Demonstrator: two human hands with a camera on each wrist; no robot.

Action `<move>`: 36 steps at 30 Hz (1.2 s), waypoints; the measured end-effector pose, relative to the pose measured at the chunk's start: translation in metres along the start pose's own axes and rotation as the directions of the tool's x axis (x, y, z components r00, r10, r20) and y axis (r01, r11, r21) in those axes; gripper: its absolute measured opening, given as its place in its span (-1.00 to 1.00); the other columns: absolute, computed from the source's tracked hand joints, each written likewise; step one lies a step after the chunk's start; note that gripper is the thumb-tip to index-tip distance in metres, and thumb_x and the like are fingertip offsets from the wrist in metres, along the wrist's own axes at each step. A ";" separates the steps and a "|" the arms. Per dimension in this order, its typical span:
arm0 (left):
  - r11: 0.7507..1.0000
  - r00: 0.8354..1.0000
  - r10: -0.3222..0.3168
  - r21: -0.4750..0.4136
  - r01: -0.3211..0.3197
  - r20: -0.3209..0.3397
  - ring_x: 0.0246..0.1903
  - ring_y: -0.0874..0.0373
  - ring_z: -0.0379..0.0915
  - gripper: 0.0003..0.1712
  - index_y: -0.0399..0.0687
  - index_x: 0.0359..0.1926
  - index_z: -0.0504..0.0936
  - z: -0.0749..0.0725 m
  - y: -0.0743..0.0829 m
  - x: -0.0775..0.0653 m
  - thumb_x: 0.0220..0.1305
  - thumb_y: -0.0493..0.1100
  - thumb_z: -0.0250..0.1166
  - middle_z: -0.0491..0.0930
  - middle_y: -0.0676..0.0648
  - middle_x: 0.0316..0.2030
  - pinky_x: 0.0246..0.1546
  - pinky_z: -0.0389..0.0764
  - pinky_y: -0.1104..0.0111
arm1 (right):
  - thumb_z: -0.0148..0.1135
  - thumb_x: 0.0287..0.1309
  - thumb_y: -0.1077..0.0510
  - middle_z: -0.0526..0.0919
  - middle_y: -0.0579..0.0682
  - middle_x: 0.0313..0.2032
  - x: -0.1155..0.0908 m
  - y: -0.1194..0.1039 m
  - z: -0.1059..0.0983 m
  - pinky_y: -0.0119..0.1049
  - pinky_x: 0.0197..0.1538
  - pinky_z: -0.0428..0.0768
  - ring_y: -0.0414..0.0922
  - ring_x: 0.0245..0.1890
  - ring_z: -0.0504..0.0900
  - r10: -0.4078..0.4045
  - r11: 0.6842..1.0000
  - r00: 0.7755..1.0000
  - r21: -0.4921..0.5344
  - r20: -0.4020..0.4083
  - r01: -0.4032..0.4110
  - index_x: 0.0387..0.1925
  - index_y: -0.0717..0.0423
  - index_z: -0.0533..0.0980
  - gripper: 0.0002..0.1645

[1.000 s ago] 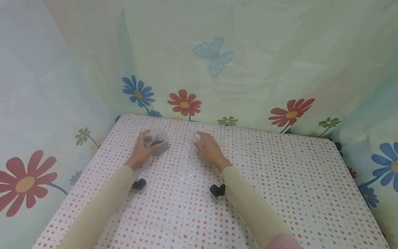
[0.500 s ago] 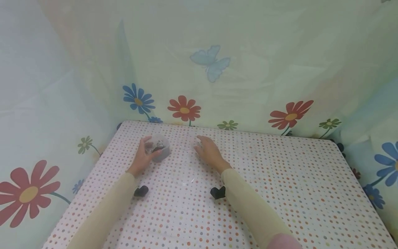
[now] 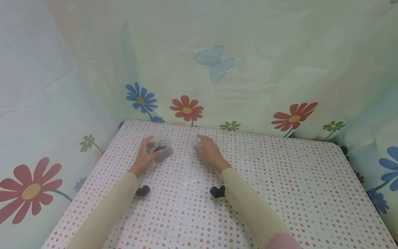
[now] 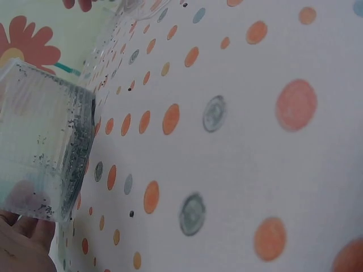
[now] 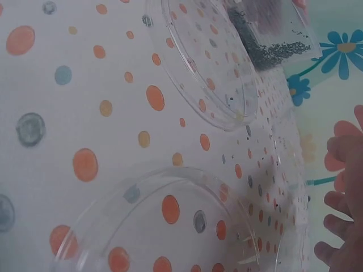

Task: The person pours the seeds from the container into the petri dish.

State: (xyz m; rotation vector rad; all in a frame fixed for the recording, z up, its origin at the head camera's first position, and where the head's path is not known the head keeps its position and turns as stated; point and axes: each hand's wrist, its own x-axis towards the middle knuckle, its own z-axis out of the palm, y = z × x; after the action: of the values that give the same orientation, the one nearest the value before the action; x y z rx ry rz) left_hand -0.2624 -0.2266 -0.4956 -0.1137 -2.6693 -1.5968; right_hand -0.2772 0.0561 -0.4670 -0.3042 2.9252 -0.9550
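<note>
My left hand [image 3: 145,156] grips a clear plastic tub [image 3: 164,153] at the far left of the table, thumb on the near side and fingers round the back. Small dark grains [image 4: 76,153] gather low in the tub and cling to its wall in the left wrist view. Across from it, my right hand [image 3: 212,154] holds nothing, its fingers spread and slightly bent. Under and beside that hand lie clear shallow round dishes; the right wrist view shows one dish [image 5: 247,116] close to the tub and another dish [image 5: 116,198] nearer the camera.
The dotted tablecloth [image 3: 280,193] covers the table, with a few dark specks on it. A flower-printed curtain [image 3: 248,86] rises right behind the table's far edge. Black wrist mounts [image 3: 217,191] show beside both sleeves.
The head view has shifted slightly, so the table sits a little lower in it. Both hands and the tub keep nearly the same places.
</note>
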 end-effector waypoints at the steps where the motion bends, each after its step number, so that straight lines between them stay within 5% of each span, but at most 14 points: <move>1: 1.000 1.000 0.002 -0.002 -0.002 0.000 0.27 -0.12 0.11 -0.01 0.22 0.34 -0.05 0.000 0.000 0.000 0.00 0.27 0.28 0.18 -0.20 0.26 0.26 0.17 -0.10 | 0.00 0.25 -0.10 0.18 -0.04 0.35 0.001 0.000 0.000 -0.04 0.39 0.14 -0.05 0.37 0.11 0.000 1.000 1.000 -0.006 -0.002 0.000 0.33 -0.10 0.14 -0.35; 18: 1.000 1.000 0.011 -0.029 -0.011 0.001 0.27 -0.10 0.11 -0.05 0.26 0.34 -0.04 0.002 -0.002 0.001 0.01 0.25 0.28 0.16 -0.19 0.28 0.26 0.16 -0.09 | -0.02 0.23 -0.18 0.20 0.02 0.32 0.008 0.005 0.007 -0.02 0.37 0.18 -0.01 0.35 0.15 -0.017 0.995 1.000 -0.102 0.020 0.019 0.32 -0.07 0.15 -0.31; 36: 1.000 1.000 0.011 -0.005 -0.011 -0.022 0.27 -0.08 0.12 -0.06 0.27 0.34 -0.03 0.003 -0.004 0.000 0.02 0.25 0.27 0.18 -0.16 0.28 0.27 0.16 -0.08 | -0.03 0.22 -0.22 0.18 -0.01 0.34 0.020 0.013 0.016 0.00 0.37 0.15 -0.02 0.37 0.11 0.003 0.995 1.000 -0.096 0.012 -0.002 0.33 -0.09 0.12 -0.29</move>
State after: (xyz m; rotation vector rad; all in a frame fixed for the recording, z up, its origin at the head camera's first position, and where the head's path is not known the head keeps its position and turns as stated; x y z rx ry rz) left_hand -0.2628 -0.2255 -0.5003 -0.1101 -2.6441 -1.5925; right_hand -0.2975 0.0530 -0.4873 -0.3091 2.9646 -0.8113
